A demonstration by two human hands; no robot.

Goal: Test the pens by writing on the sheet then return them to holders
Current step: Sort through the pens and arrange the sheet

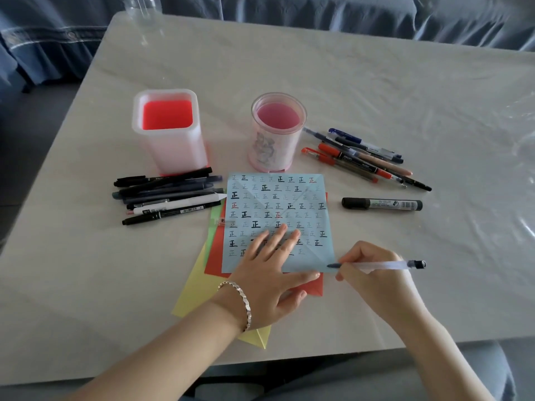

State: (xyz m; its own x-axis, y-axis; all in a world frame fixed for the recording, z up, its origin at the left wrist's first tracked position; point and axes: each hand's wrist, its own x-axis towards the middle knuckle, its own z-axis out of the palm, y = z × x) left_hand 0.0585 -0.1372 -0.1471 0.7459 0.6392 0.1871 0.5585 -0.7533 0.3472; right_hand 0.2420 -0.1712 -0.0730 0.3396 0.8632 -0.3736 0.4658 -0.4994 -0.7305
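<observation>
A light blue sheet covered with rows of written characters lies on red and yellow sheets. My left hand presses flat on its lower part, fingers spread. My right hand holds a translucent pen nearly level, its dark tip at the sheet's lower right corner. A square white holder with a red bottom and a round clear pink holder stand behind the sheet, both empty. A pile of dark pens lies left of the sheet. Another pile of pens lies at the right.
A thick black marker lies alone right of the sheet. A clear pen cap rests at the sheet's left edge. The pale table is covered in clear plastic. A clear bottle stands at the far left corner, blue fabric behind.
</observation>
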